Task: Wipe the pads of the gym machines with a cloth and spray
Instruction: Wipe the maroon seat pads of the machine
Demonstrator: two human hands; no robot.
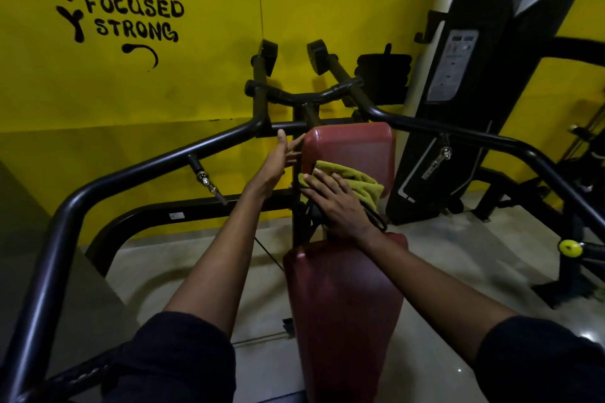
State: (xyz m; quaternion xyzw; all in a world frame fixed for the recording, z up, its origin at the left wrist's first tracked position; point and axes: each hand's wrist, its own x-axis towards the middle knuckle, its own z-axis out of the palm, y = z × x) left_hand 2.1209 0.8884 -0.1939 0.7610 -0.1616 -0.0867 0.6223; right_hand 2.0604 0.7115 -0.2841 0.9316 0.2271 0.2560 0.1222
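Observation:
A dark red chest pad [353, 147] stands upright in the middle of a black gym machine. Below it lies a long red seat pad [340, 304]. My right hand [337, 203] lies flat with straight fingers on a yellow-green cloth [357, 178] and presses it against the lower part of the chest pad. My left hand [278, 163] reaches to the pad's left edge, its fingers straight and touching the side of the pad. No spray bottle is in view.
Black tubular machine arms [137, 170] sweep round on both sides, with handles [268, 56] at the back. A black and white weight-stack cover [474, 75] stands at the right. A yellow wall [196, 82] with painted words is behind; the floor is pale and glossy.

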